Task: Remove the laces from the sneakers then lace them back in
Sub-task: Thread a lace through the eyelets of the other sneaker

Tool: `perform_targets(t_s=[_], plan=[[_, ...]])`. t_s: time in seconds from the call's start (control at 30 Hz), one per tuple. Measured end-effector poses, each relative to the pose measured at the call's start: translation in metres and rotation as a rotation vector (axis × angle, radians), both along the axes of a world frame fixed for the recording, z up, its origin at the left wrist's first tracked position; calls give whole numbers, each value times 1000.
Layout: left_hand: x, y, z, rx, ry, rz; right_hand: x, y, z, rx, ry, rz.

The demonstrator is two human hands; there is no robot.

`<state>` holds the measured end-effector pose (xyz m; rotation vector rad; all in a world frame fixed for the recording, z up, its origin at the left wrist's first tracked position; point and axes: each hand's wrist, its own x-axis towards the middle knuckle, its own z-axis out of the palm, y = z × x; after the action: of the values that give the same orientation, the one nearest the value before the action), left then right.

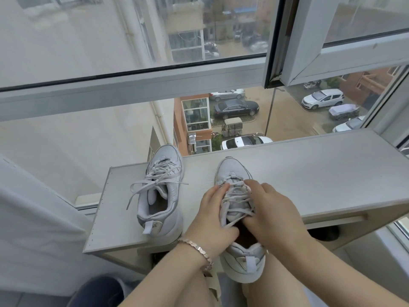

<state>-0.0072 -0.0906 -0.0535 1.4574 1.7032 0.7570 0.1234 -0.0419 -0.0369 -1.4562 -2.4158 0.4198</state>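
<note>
The fingers [223, 189] of the left hand [212, 216] curl over the left flank of the near sneaker [232, 171]. Their tips press in at the lowest crossings of the laces [235, 196], and the thumb lies along the collar beside the opening. The right hand [274, 213] comes in from the other side. Its fingers are bent down onto the laces with the tips dug among the strands, gripping them, while the thumb reaches toward the tongue. Whether any single strand is pinched free cannot be told.

The laces are threaded through every visible eyelet of this sneaker. It lies toe away from the person on a pale worktop [321, 173], with its heel hanging past the near edge between the person's bare legs. A metal bracelet [200, 249] circles the left wrist.

To the left stands the other sneaker [163, 209], upright and well apart from the hands. It is fully laced, its loose ends trail over the side, and its toe pokes beyond the far edge. Past the worktop is a window frame [132, 85], with parked cars [235, 107] far below.
</note>
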Motion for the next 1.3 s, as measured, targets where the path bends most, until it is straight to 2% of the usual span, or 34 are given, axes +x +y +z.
perform_targets(t_s=[0.1,0.2,0.23,0.33,0.53,0.63,0.77,0.87,1.03,1.13,1.3], plan=[[1,0,-6,47,21,77,2,-1,2,3,73,-13],[2,2,-11,91,58,145,5,-1,-1,123,147,75],[2,3,-12,107,61,159,6,-2,-1,110,207,42],[2,5,-12,71,-9,183,13,-2,-6,-128,395,-62],[1,-2,-8,50,-41,158,20,-2,-8,-241,496,-31],[1,-9,0,113,-48,123,24,-3,-6,-283,510,-31],[-4,-11,12,106,-218,139,30,-2,0,-386,540,21],[-5,-2,16,106,-75,248,31,4,9,-484,583,63],[-8,6,28,115,95,259,21,18,21,-322,358,83],[-8,8,32,123,178,286,16,23,28,-295,236,109],[-7,11,33,111,237,281,7,29,31,-216,1,197]])
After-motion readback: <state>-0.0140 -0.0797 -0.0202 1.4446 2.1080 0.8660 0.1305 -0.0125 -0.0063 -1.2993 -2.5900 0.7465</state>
